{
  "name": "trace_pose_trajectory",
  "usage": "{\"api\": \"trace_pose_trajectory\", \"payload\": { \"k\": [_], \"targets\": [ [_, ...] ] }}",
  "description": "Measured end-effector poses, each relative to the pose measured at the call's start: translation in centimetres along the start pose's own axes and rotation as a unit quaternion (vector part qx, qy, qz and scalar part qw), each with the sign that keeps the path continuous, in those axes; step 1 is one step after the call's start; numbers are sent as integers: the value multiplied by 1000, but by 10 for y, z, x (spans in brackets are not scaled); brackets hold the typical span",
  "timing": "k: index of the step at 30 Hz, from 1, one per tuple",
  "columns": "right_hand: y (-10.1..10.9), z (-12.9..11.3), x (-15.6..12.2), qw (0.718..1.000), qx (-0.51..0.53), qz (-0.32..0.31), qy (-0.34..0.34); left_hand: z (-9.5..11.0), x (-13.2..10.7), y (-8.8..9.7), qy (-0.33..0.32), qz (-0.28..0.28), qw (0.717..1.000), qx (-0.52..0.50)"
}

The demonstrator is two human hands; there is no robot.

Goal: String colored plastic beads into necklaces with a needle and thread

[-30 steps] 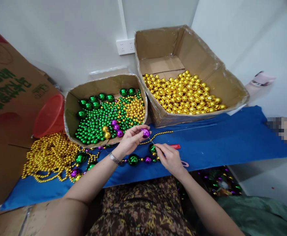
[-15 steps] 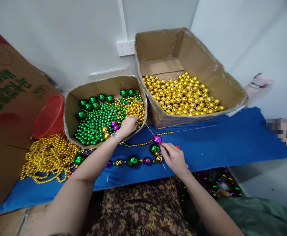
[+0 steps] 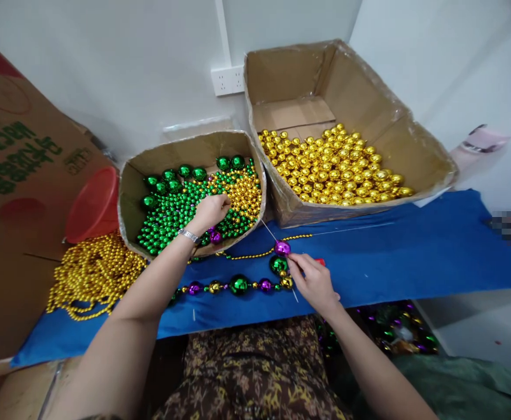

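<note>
My left hand (image 3: pixel 212 211) is over the smaller cardboard box (image 3: pixel 126 201), above small green beads (image 3: pixel 172 213) and near small gold beads (image 3: pixel 244 192). Its fingers are curled together, and what they hold, if anything, is hidden. Between the fingertips of my right hand (image 3: pixel 311 280) is a shiny purple bead (image 3: pixel 282 248), with a thin string (image 3: pixel 269 231) running up from it. Just below, a large green bead (image 3: pixel 278 265) continues the strand. Along the table lies the rest of the bead garland (image 3: pixel 239 284) in green, purple and gold, partly behind my left forearm.
A larger cardboard box (image 3: pixel 422 157) holds many gold balls (image 3: pixel 338 166). Gold bead chains (image 3: pixel 91 277) are heaped on the blue cloth (image 3: pixel 391 262) by a red basin (image 3: pixel 91 204). A tall printed carton (image 3: pixel 14 233) stands at left. A pink object (image 3: pixel 485 139) is at right.
My left hand has moved left within the smaller box, from the gold beads towards the green ones. My right hand keeps its hold on the purple bead. The view has shifted slightly.
</note>
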State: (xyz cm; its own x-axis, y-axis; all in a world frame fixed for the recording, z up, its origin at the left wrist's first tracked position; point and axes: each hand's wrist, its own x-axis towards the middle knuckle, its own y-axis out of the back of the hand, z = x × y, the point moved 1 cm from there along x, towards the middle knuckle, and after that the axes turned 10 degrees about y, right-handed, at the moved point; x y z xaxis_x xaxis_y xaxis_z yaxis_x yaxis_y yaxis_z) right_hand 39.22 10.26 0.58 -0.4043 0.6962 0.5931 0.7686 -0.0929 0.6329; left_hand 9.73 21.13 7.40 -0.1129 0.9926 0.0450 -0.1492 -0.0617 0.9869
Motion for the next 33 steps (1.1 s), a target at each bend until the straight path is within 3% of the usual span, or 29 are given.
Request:
{"api": "trace_pose_trajectory", "payload": {
  "k": [11,15,17,18,19,22,24,27,33],
  "targets": [
    [1,-1,-1,1000,-3,-8,2,10,-12,-26,-3,-45,999,-26],
    [-2,-4,0,1000,-7,-8,8,15,-14,-24,2,-40,996,-77],
    [-2,-5,1,1000,-12,-11,9,19,-20,-18,3,-46,986,-160],
    [-1,-6,1,1000,-13,-12,10,21,-24,-15,10,-60,967,-249],
    [-1,-7,1,1000,-13,-14,11,23,-29,-12,20,-83,928,-364],
    [0,-8,3,1000,-7,-15,16,31,-47,-7,61,-175,718,-671],
    [0,-9,4,1000,-3,-13,20,37,-57,-7,78,-221,633,-738],
    [0,-9,4,1000,-8,-12,24,42,-65,-7,86,-250,588,-764],
    [0,-8,3,998,-39,-24,32,48,-69,-6,75,-252,582,-769]
  ]
}}
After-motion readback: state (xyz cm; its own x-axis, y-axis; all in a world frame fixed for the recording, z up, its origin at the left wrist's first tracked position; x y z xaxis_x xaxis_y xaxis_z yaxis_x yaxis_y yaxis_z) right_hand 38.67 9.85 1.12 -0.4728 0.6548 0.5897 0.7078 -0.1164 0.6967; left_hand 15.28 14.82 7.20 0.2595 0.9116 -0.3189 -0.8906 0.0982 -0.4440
